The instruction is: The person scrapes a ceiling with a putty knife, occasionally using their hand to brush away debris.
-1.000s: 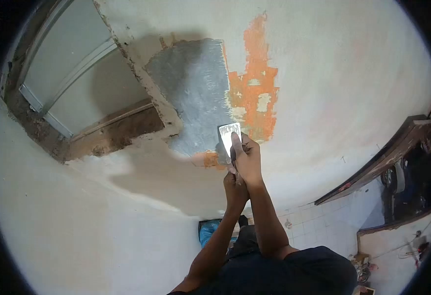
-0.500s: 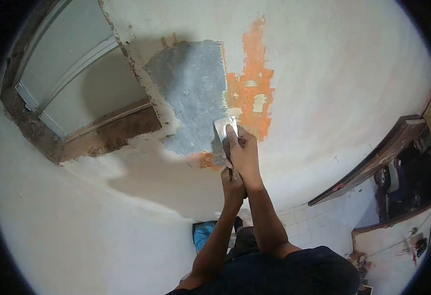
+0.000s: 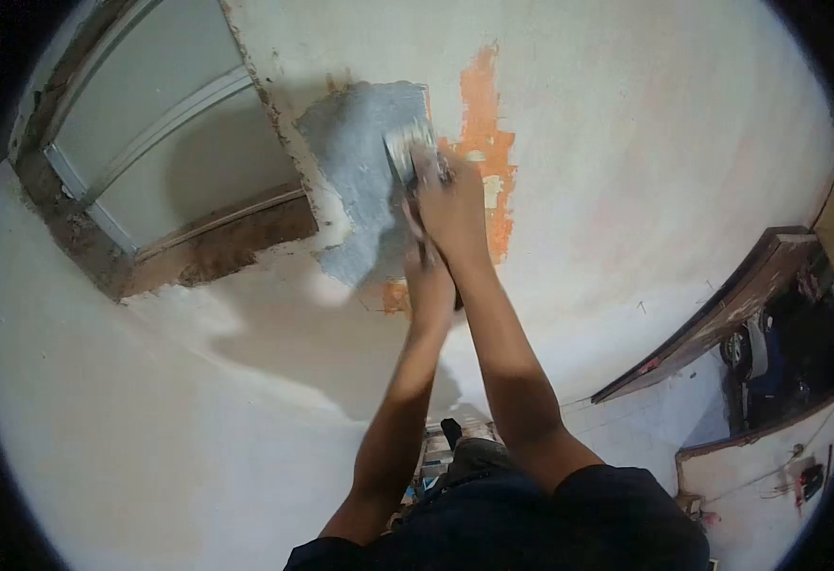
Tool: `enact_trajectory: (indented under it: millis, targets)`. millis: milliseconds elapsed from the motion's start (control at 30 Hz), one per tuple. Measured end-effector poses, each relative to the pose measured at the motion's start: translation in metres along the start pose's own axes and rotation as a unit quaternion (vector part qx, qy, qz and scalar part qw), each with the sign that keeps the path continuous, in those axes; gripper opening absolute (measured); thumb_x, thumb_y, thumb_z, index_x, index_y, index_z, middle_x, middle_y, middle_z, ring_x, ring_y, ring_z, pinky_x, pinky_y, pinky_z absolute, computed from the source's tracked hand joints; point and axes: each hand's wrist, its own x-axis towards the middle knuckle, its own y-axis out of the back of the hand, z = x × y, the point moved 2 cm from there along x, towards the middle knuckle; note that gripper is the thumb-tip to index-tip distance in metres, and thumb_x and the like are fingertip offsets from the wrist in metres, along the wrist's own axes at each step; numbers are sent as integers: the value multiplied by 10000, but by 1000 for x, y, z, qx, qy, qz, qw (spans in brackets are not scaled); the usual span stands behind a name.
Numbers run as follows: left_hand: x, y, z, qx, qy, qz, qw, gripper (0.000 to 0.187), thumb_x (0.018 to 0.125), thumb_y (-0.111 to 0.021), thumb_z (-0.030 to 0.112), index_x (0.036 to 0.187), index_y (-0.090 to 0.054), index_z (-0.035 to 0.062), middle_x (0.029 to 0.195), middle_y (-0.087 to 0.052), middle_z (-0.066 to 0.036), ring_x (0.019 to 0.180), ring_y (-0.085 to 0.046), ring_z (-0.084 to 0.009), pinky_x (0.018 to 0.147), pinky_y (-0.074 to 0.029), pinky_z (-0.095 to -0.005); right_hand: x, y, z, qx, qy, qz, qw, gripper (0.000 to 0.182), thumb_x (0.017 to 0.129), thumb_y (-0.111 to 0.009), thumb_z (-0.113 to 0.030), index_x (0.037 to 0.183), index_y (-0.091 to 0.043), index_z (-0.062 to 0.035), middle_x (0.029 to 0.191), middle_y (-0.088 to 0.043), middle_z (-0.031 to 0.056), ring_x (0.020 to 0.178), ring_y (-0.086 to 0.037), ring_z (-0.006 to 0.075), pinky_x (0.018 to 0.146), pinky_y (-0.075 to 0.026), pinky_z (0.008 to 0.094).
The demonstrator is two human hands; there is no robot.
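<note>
A metal scraper blade [image 3: 407,146] lies against the grey patch [image 3: 345,143] on the wall, near its right edge. My right hand [image 3: 450,205] is closed on the scraper, with fingers pressed along the blade. Just below it, my left hand [image 3: 426,285] is closed around a narrow tool [image 3: 412,217] whose form is partly hidden between the hands. Beside the grey patch runs an orange patch [image 3: 498,147] with pale spots. A smaller orange area [image 3: 395,297] shows left of my left hand.
A recessed window [image 3: 179,124] with a rough brown sill [image 3: 236,238] is at the upper left. The pale wall [image 3: 645,143] extends right. An open doorway [image 3: 788,333] with a dark wooden frame is at the lower right. Ladder rungs [image 3: 436,457] show below me.
Both hands and the scraper have moved up the wall and slightly left, from the grey patch's lower right edge to its upper right part. The blue item near my feet is now mostly hidden.
</note>
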Motion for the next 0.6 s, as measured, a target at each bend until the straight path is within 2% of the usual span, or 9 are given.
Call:
enact_trajectory:
  millis: [33,100,133,167,200,233,367,500,600]
  targets:
    - [3,15,-51,51,-32,26,998,405,949,-430,342,1206,-434,28,874,-575,-57,607,-512,-118,473,-397,-270,-24,7,15,-16,-40,-16,999,367,892,-495,-269,736,-569,54,575,-547,196,564,-570,291,553,-416,398]
    - [-34,36,-129,-12,-37,-16,999,444,938,-461,278,1263,-366,-10,814,-586,-98,597,-528,-145,444,-407,-318,-90,4,117,-60,-76,-9,995,337,895,-477,-268,854,-571,53,749,-578,262,747,-568,420,638,-429,457]
    - [-69,48,-144,288,-23,-60,955,480,935,-443,230,1302,-285,-37,744,-587,-168,571,-556,-216,477,-447,-380,-138,0,206,-196,-70,-55,977,303,893,-459,-239,935,-565,41,829,-567,269,815,-561,439,657,-444,459]
    - [-86,60,-184,128,240,15,962,567,912,-450,200,1340,-169,-42,739,-586,-229,582,-581,-311,509,-472,-420,-175,11,222,-192,-269,-164,929,295,888,-449,-225,959,-555,41,861,-561,262,854,-558,422,671,-460,458]
    - [-101,71,-211,337,128,-53,931,518,901,-464,227,1304,-289,-47,771,-605,-230,603,-587,-367,502,-470,-426,-217,9,266,-168,-232,-133,949,290,893,-446,-219,944,-563,41,758,-579,226,753,-590,364,657,-476,448]
    - [-113,78,-231,308,-50,15,950,414,887,-498,263,1150,-487,-57,759,-616,-216,584,-582,-379,481,-456,-424,-210,19,192,-80,-401,-115,905,289,903,-448,-230,941,-571,29,615,-563,158,581,-591,267,552,-480,406]
    - [-105,57,-121,37,189,-29,981,442,963,-382,356,871,-542,-45,547,-497,-61,443,-467,-129,366,-342,-319,-163,16,129,103,-306,-78,943,298,927,-458,-265,811,-519,2,550,-503,72,449,-511,149,412,-414,320]
    - [-64,39,-89,54,-64,-75,994,300,944,-424,223,812,-525,-26,637,-538,-65,470,-466,-101,398,-348,-272,-104,9,107,137,-118,-5,983,269,956,-452,-233,770,-489,-42,546,-465,1,412,-413,80,371,-341,251]
    - [-54,18,-85,-30,-56,-21,998,305,926,-463,304,790,-456,31,528,-434,-20,385,-420,-98,311,-296,-245,-82,11,95,110,-126,-37,985,264,955,-458,-229,793,-509,-26,551,-459,-9,434,-408,61,384,-325,238]
